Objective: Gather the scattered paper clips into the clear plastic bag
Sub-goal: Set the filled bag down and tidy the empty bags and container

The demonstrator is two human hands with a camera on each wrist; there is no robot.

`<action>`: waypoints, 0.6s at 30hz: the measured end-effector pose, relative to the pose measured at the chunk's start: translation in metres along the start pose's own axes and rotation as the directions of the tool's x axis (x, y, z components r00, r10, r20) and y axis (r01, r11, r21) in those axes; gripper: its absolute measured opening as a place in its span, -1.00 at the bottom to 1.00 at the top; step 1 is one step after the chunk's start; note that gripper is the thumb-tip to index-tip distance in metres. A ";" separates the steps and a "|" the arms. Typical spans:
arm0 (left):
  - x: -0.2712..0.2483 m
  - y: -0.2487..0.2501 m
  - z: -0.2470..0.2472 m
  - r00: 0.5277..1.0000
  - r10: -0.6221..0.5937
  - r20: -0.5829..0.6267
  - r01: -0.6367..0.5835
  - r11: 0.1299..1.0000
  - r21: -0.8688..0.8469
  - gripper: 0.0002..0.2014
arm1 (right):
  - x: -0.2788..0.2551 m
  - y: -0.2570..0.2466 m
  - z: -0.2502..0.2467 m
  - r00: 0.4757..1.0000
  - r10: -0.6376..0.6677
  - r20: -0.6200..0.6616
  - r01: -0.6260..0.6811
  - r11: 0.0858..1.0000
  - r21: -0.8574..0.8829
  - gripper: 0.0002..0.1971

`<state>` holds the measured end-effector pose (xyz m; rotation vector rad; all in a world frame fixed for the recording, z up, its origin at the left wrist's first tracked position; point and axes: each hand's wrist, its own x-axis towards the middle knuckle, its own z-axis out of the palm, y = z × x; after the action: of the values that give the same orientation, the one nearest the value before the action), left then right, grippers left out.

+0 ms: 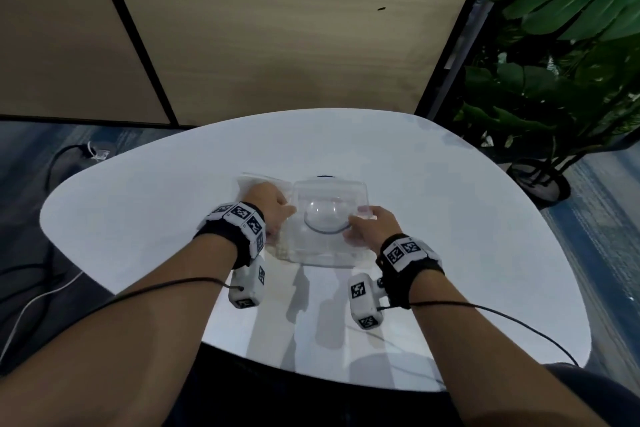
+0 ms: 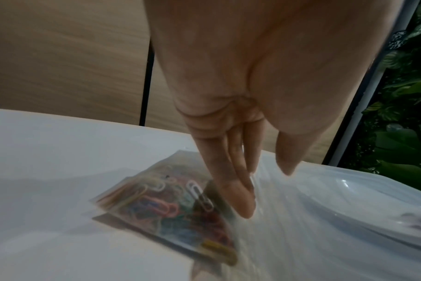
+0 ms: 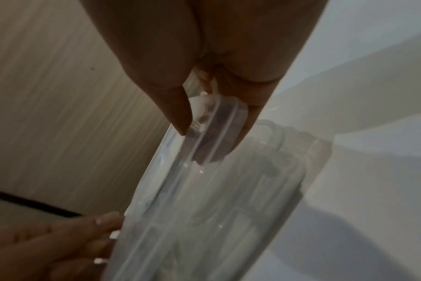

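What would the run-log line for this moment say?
left hand: fingers on clear plastic box edge | right hand: grips box corner | paper clips: in clear plastic bag on white table

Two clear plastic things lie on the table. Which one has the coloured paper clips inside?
The small flat bag under the left hand; the larger clear container, which the right hand holds, shows no clips.
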<state>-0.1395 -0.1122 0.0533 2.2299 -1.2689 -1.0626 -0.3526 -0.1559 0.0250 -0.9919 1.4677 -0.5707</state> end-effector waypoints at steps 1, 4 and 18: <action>-0.002 -0.001 0.002 0.999 -0.036 0.015 0.036 0.999 -0.031 -0.74 | 0.000 0.002 0.001 1.000 -0.010 -0.026 0.008 0.998 -0.070 -0.68; -0.001 -0.005 0.007 0.994 -0.094 0.055 0.101 0.986 -0.136 -0.52 | -0.004 0.000 0.000 0.991 -0.098 -0.093 0.056 0.925 -0.376 -0.50; 0.002 -0.003 0.012 0.996 -0.089 -0.025 0.089 0.996 0.010 -0.76 | 0.003 -0.004 -0.016 0.957 -0.145 -0.249 -0.048 0.771 -0.635 -0.55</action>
<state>-0.1460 -0.1122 0.0430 2.3195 -1.1785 -1.0594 -0.3672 -0.1636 0.0294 -1.5299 1.9657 -0.2428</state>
